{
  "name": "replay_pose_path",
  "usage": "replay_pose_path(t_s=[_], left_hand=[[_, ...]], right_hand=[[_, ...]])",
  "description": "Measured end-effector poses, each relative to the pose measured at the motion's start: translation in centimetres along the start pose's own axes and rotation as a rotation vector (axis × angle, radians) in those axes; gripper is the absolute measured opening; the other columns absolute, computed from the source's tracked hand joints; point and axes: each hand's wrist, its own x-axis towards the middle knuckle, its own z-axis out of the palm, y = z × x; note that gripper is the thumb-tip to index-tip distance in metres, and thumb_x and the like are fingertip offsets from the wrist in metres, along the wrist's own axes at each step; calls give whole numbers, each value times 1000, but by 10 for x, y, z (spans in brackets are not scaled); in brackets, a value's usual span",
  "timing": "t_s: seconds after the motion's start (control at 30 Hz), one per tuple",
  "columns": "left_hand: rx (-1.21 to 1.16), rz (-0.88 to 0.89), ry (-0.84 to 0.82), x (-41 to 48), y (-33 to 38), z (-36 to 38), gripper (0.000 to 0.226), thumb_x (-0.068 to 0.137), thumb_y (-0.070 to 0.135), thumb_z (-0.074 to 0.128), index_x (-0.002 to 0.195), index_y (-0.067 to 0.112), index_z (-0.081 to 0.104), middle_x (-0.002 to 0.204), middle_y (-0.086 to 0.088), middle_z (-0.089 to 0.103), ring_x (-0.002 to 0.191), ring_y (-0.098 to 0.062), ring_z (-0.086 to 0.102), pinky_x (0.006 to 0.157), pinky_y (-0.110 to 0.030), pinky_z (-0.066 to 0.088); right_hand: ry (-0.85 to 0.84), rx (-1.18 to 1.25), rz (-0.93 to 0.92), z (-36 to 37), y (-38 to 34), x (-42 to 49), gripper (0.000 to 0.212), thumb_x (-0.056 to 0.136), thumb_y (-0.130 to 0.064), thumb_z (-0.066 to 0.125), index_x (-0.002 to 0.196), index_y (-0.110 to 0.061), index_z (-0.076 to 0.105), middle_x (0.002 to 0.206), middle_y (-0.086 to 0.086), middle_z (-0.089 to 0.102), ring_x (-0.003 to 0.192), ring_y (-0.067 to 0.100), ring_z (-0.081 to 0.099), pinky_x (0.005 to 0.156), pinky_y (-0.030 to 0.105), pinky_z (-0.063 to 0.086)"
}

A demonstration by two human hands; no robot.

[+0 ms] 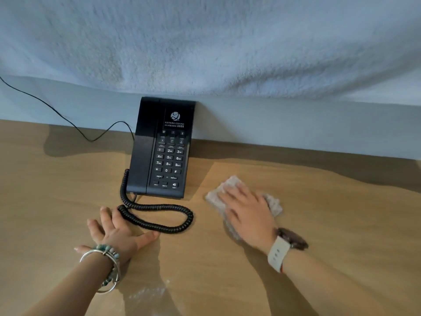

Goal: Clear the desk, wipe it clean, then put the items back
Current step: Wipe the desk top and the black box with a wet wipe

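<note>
While flat, right hand (247,210) atop cloth (229,184)

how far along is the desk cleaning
Mid-wipe. Done: clearing, seemingly; only the phone shows on the desk. In hand: the right hand presses a cloth flat on the wood; the left hand rests by the coiled cord. Left: finishing the wipe, returning items.

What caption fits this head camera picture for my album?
The right hand presses a grey cloth on the wooden desk while the left hand rests flat beside the black corded telephone.
</note>
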Motion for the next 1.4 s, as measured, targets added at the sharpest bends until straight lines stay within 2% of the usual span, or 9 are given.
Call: replay_pose_path(t_s=[0.13,0.33,0.57,0.7,0.8,0.93,1.0,1.2,1.4], left_hand=[[13,-3,19,0,4,-4,123,65,77,58,148,19,-11,154,2,-23,141,-29,-22,111,-62,1],[18,-7,35,4,1,-1,125,61,79,59,149,20,-8,155,2,-19,141,-30,-20,111,-63,3],[-28,62,10,1,0,-6,124,62,77,61,149,22,-8,155,2,-20,142,-31,-19,111,-62,4],[120,218,-11,0,-22,-11,118,65,79,55,148,28,-11,155,5,-19,143,-28,-14,113,-58,7],[229,401,-4,-1,-51,-20,90,82,70,43,148,33,-5,157,6,-13,144,-23,-11,115,-51,10],[345,552,-2,-6,-82,-26,64,95,55,31,148,39,-3,157,7,-11,145,-19,-10,116,-45,6],[383,584,4,-8,-93,-27,59,96,53,26,147,42,-3,157,8,-11,145,-20,-10,115,-46,7],[378,602,-16,-8,-118,-19,54,98,51,21,144,48,-8,154,14,-19,143,-20,-19,114,-50,-3],[388,599,-23,-7,-119,-18,54,97,52,18,143,48,-11,154,14,-21,143,-20,-20,113,-51,-5]], right_hand=[[-99,-34,-244,-2,-20,-21,46,91,-40,26,134,-40,41,141,-18,45,132,11,41,107,37,33],[22,-11,373,-30,45,39,45,100,-35,26,145,-33,26,155,-6,21,143,19,14,112,42,18],[-103,7,-84,7,-71,-58,42,84,-42,34,123,-42,49,123,-23,59,115,7,58,91,34,49],[-34,-24,312,-10,-13,-46,57,91,-47,7,146,-40,24,154,-16,21,144,12,18,114,37,21],[6,29,572,-10,-24,-44,48,99,-40,18,147,-38,19,157,-13,12,145,16,9,115,40,15],[2,-22,189,26,-122,-75,49,88,-40,25,131,-40,49,137,-14,50,130,17,46,100,39,41],[-25,-33,123,25,-133,-82,52,89,-42,21,135,-42,44,143,-16,42,136,16,37,106,40,33],[13,-10,651,7,-85,-70,47,100,-36,20,147,-38,19,157,-10,13,145,17,9,115,43,19],[-82,61,68,39,-194,-85,63,84,-45,7,142,-41,31,147,-27,18,140,4,16,112,38,15]])
